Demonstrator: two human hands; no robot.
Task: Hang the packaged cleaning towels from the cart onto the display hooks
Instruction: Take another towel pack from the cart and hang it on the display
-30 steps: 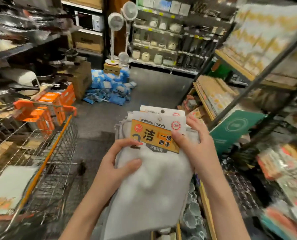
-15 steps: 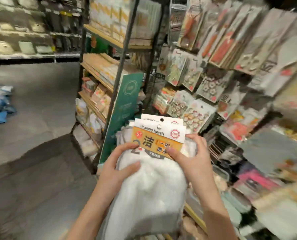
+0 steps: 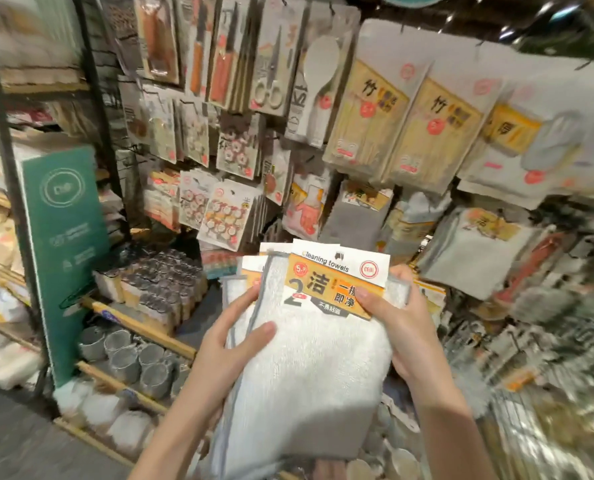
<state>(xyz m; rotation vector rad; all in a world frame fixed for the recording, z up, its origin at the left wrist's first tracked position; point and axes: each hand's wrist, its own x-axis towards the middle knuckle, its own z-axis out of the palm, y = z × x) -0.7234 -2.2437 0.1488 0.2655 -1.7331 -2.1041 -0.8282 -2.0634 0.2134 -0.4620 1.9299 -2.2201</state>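
Hanging display [image 3: 375, 109] now faces; both hands still grip cleaning towels [image 3: 302, 368].

The view has swung from the aisle and the wire cart to the display wall [image 3: 375, 140], whose hanging packs now fill the frame from 10 to 3 o'clock, and the green sign [image 3: 65, 251] has slid over to 9 o'clock. The cleaning towels [image 3: 309, 358] have fanned out, so extra header cards now peek out at 11 o'clock behind the front one. The left hand [image 3: 234, 336] seems to have crept slightly higher along their edge, though motion blur leaves that unsure.
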